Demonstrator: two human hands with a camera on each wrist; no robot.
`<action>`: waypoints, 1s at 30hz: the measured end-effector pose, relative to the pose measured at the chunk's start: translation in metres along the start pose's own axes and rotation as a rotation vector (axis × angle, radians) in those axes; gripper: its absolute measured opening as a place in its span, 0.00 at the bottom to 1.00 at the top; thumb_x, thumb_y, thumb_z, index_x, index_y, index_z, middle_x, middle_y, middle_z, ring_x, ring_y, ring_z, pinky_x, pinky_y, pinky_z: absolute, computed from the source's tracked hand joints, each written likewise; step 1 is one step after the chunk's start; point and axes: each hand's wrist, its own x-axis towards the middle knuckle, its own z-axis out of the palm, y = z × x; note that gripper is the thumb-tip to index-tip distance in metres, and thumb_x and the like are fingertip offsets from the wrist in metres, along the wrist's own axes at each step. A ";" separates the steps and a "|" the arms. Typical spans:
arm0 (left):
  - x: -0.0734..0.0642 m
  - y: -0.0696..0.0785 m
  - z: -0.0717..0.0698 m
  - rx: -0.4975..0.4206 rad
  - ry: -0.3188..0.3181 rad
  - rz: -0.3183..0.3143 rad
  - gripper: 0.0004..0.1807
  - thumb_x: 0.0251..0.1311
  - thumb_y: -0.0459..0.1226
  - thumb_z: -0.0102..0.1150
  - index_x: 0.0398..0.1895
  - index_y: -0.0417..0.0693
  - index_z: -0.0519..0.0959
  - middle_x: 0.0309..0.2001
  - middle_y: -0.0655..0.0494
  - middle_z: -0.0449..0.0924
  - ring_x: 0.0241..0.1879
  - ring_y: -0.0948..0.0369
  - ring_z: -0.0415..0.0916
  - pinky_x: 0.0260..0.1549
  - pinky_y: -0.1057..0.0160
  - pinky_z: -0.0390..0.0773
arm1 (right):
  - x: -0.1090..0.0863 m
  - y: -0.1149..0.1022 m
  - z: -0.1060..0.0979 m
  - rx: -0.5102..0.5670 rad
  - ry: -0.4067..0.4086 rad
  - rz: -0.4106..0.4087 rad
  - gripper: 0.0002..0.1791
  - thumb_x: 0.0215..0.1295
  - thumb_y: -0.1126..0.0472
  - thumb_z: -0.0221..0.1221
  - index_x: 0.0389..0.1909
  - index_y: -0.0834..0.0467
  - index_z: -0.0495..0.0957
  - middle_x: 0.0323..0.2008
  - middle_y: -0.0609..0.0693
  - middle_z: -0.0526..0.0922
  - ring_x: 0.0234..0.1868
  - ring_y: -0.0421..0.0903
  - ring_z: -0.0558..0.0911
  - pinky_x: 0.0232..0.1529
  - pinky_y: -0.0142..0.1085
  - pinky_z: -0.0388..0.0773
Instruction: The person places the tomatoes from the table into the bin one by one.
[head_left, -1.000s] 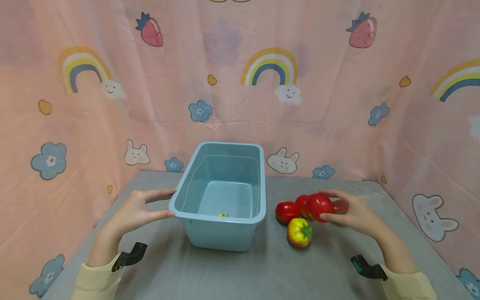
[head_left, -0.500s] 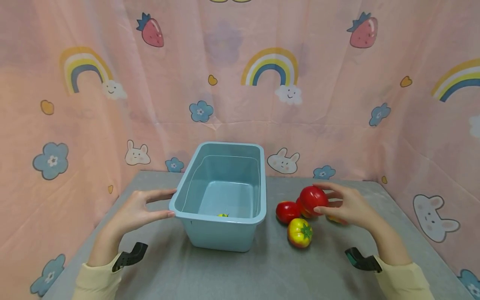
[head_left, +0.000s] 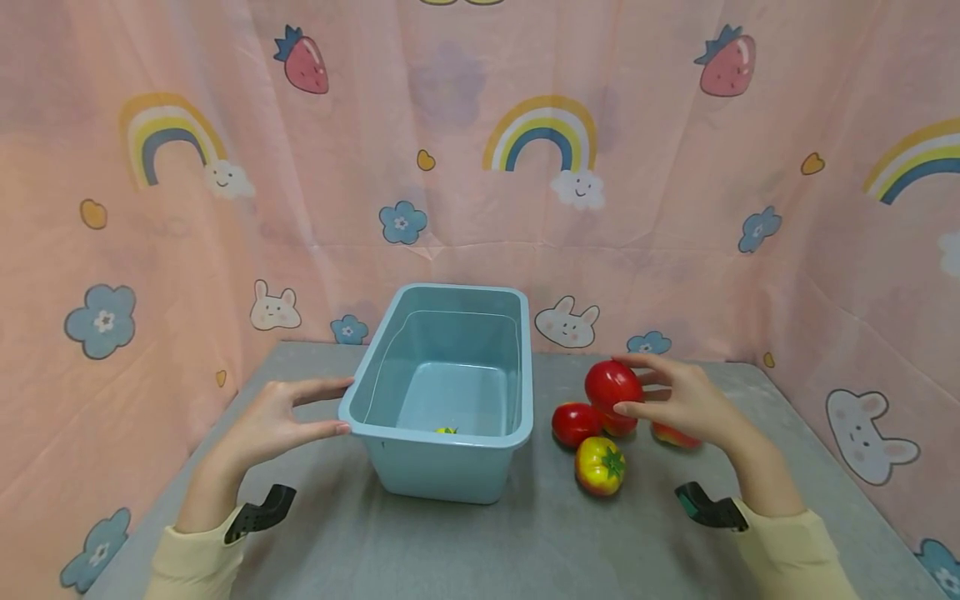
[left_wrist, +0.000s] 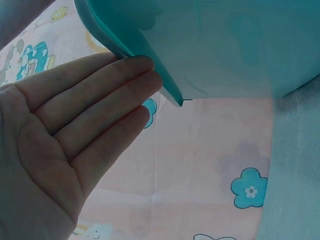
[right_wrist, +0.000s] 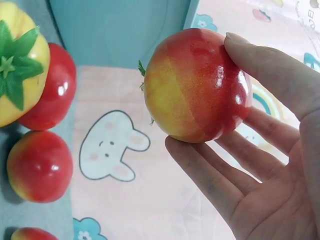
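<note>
My right hand holds a red and yellow tomato between thumb and fingertips, above the table. In the right wrist view, the tomato's glossy skin shows a yellow patch, and a bit of green leaf peeks out at its left edge. My left hand touches the rim of the light blue bin at its near left corner. Seen from the left wrist, its fingers lie nearly straight against that rim. A yellow and green piece shows inside the bin, mostly hidden by the front wall.
Right of the bin lie a red tomato, a yellow one with a green leaf top, a partly covered red one and another red one beneath my right hand. A pink printed curtain surrounds the grey table.
My right hand has carried the held tomato left and slightly up, uncovering another tomato on the table behind it. My left hand and the bin have stayed put.
</note>
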 end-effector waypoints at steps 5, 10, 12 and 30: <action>0.000 -0.001 0.000 -0.009 0.004 -0.002 0.31 0.50 0.52 0.68 0.59 0.57 0.76 0.53 0.61 0.81 0.57 0.57 0.76 0.51 0.47 0.75 | 0.004 -0.005 0.000 0.021 0.001 -0.014 0.37 0.51 0.51 0.71 0.63 0.54 0.69 0.56 0.58 0.77 0.50 0.59 0.80 0.37 0.40 0.83; 0.000 -0.001 0.000 -0.009 0.004 -0.005 0.31 0.50 0.52 0.68 0.59 0.58 0.76 0.52 0.62 0.81 0.57 0.57 0.76 0.51 0.48 0.74 | 0.009 -0.010 -0.001 0.032 0.000 -0.038 0.37 0.51 0.52 0.71 0.63 0.53 0.69 0.56 0.56 0.77 0.49 0.57 0.81 0.38 0.40 0.83; 0.000 0.000 0.000 -0.006 0.002 -0.002 0.30 0.51 0.52 0.68 0.59 0.58 0.76 0.52 0.61 0.81 0.57 0.57 0.76 0.51 0.48 0.74 | 0.011 -0.012 -0.001 0.025 0.001 -0.047 0.37 0.51 0.51 0.71 0.63 0.51 0.70 0.56 0.55 0.77 0.49 0.57 0.81 0.37 0.39 0.83; 0.000 0.001 -0.001 -0.001 -0.007 -0.005 0.31 0.51 0.53 0.68 0.59 0.59 0.76 0.52 0.61 0.81 0.56 0.58 0.76 0.51 0.49 0.74 | 0.027 -0.037 -0.004 0.028 0.006 -0.102 0.38 0.49 0.52 0.72 0.63 0.53 0.69 0.56 0.55 0.78 0.51 0.55 0.81 0.42 0.45 0.81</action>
